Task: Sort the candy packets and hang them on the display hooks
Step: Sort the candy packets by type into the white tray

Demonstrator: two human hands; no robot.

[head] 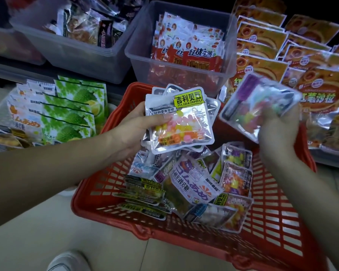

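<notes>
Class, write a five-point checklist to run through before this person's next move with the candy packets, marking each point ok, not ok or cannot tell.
1. Left hand grips the stack of packets securely: ok.
2. Right hand holds a single packet: ok.
3. Single packet matches the stack's yellow label: not ok, its label looks purple.
4. Red basket is emptied: not ok, many packets lie in it.
5. Display hooks within reach: cannot tell, none in view.
</notes>
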